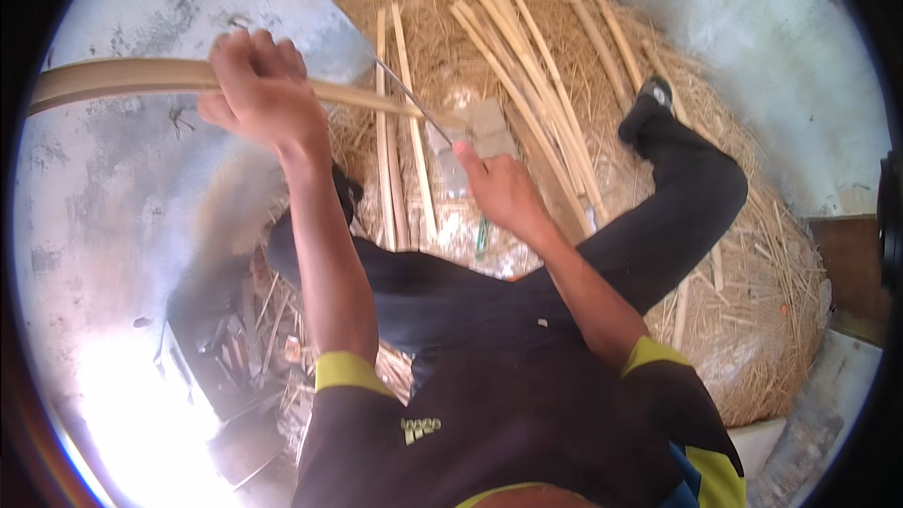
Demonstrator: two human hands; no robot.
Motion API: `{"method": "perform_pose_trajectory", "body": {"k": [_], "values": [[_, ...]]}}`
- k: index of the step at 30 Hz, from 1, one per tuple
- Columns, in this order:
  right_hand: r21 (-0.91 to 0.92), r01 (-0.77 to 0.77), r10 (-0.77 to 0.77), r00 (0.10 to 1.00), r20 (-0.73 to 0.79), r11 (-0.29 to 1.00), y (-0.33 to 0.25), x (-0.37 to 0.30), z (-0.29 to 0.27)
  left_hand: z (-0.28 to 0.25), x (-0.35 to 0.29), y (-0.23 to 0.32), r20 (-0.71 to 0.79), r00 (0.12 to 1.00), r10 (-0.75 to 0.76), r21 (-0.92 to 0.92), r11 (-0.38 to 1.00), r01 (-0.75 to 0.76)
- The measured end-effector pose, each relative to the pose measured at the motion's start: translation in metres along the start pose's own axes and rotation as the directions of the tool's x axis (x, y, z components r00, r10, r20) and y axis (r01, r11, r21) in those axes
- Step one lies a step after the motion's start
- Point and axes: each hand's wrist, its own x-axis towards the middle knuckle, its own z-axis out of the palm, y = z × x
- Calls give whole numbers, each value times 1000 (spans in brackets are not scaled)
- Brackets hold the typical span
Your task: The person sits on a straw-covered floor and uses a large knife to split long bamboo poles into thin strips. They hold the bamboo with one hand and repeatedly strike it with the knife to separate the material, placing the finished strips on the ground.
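My left hand point(261, 89) is closed round a long, pale bamboo strip point(122, 78), raised in front of me. One end of the strip reaches past the left side of the view; the other tapers rightward to the knife. My right hand point(500, 190) grips a knife by its handle, which the fingers mostly hide. The thin dark blade point(411, 96) slants up and to the left, crossing the strip near its right end. Whether the edge is touching or cutting into the bamboo cannot be made out.
Split bamboo strips point(541, 85) lie on the shaving-covered floor point(743, 339) between my spread legs, with several more strips point(402, 132) to the left. Grey blocks point(487, 127) sit between them. A small green object point(483, 237) lies nearer me. Pale walls point(103, 188) rise on both sides.
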Motion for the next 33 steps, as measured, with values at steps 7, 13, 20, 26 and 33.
{"method": "perform_pose_trajectory", "body": {"k": [7, 13, 20, 26, 33], "values": [[198, 270, -237, 956, -175, 942, -13, -25, 12, 13, -1, -1, 68, 998, 2, -34, 999, 0], [-66, -477, 479, 877, 26, 876, 134, 1, 30, -13, 5, -13, -1, 1000, 22, 108, 994, -22], [262, -202, 203, 979, 25, 944, 26, -15, -14, 5, -4, 3, 82, 994, -68, 102, 993, 60], [130, -95, 91, 995, 34, 987, 32, -17, 23, 18, -1, 4, 86, 993, -84, 155, 985, 70], [440, 190, -144, 980, -136, 878, -23, -8, -19, 3, 0, -1, 177, 978, -109, 65, 993, 99]]}}
